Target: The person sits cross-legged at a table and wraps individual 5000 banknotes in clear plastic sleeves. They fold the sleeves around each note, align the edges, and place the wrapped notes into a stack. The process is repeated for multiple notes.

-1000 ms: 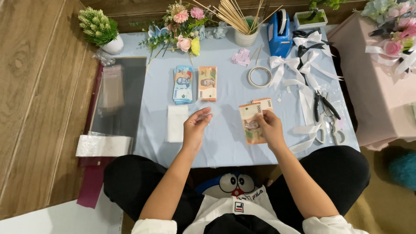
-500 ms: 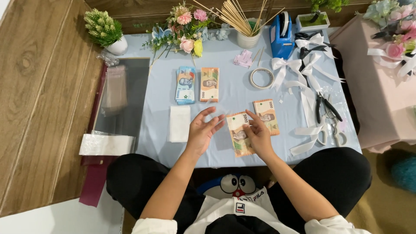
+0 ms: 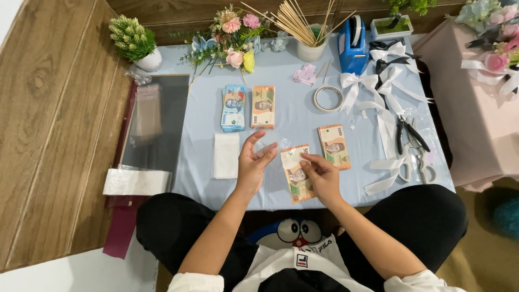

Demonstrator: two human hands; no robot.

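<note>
Pale blue cloth covers the low table (image 3: 303, 116) that I look down on from the head camera, the only view I have. My right hand (image 3: 323, 177) pinches a brown paper money note (image 3: 297, 174) with the fingertips, near the front edge of the table. The note lies partly on the cloth, tilted, with its far end up by my thumb. My left hand (image 3: 254, 162) hovers just beside it, open, fingers loosely spread and curled a bit, holding nothing that I can see. It is close to the note, but I cannot tell if it touches it.

A second brown note (image 3: 334, 146) lies flat on the cloth just right of my hands. Farther up sit a blue-green stack of notes (image 3: 233, 107) and a brown stack of notes (image 3: 263, 106), side by side. A white folded cloth (image 3: 226, 156) lies left of my left hand. A ring of clear tape (image 3: 327, 98) lies past the notes. White ribbon bows (image 3: 373, 86) and scissors (image 3: 421, 162) are on the right side. A white cup of wooden sticks (image 3: 311, 50), a blue tape holder (image 3: 352, 51) and pink flowers (image 3: 232, 32) stand along the far edge.
</note>
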